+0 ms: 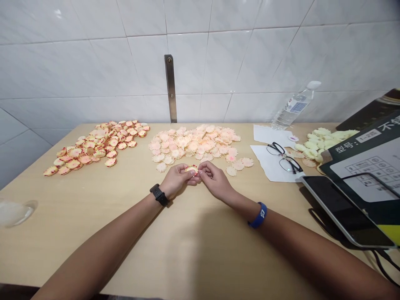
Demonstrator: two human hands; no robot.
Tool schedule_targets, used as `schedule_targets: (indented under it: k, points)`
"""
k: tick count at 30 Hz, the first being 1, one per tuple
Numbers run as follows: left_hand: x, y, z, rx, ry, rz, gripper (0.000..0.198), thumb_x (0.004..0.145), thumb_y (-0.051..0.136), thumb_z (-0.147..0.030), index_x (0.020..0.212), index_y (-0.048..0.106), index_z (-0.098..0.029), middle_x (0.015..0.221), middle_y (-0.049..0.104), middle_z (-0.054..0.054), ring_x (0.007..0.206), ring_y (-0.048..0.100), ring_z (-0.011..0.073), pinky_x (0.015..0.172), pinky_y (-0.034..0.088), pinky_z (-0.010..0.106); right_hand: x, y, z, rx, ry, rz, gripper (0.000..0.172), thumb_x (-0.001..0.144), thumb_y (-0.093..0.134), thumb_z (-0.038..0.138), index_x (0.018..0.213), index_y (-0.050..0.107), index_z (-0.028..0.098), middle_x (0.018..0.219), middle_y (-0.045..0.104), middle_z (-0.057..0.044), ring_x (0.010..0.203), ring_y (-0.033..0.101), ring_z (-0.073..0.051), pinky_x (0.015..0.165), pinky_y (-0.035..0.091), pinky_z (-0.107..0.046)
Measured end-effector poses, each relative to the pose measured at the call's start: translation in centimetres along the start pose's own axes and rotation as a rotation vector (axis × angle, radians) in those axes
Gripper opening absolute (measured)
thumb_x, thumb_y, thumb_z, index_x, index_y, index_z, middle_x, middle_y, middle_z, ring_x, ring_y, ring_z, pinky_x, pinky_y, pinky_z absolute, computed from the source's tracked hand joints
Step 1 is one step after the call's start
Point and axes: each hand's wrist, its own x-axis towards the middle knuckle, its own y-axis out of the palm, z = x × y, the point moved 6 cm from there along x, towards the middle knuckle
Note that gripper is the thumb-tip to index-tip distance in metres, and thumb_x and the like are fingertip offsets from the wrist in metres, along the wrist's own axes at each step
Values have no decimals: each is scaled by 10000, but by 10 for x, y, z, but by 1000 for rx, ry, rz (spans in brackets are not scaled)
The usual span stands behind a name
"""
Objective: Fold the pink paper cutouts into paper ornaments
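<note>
- Head view: my left grip and right grip are pinching a red-edged flower piece between them
- It's up over the table, just before the pale peach flower pile
- Red-edged flower pile sits off to my left

Just ahead of the hands, the pale petalled pile blocks a forward pass; the orange pile lies ahead-left, eyeglasses and a tablet right, with room along the near tabletop.

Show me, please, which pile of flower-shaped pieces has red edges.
The left pile: its pieces are cupped with red-tipped edges, while the middle pile is flat pale peach and the right pile pale yellow.
</note>
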Motion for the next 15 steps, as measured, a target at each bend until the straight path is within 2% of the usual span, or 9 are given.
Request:
schedule_targets:
  k: [6,9,12,15]
  points:
    - [-2,2,-4,30,-23,-3,290,735,802,-273,827,601,-84,740,709,91,577,686,131,599,581,246,0,0,0,6,-11,9,188,872,542,389,886,542,202,696,543,20,634,535,-130,573,411,-252]
    - [-3,3,-5,46,-12,-24,274,746,791,-281,815,611,-87,729,703,81,570,687,137,552,566,225,-3,-3,3,-22,-47,-56,201,866,577,400,916,540,209,691,538,21,603,518,-128,553,409,-255]
    - [-3,4,-5,70,-3,-42,293,793,748,-332,745,622,-71,676,687,90,537,667,124,516,541,201,-10,-8,16,-188,-211,-172,141,876,587,359,882,582,218,725,558,-9,634,520,-145,588,436,-285]
    - [-4,5,-4,95,14,-33,363,824,706,-399,713,632,-61,598,665,91,495,640,115,506,526,195,-15,-4,27,-349,-395,-185,108,886,582,305,899,658,230,864,603,-68,788,571,-193,656,473,-324]
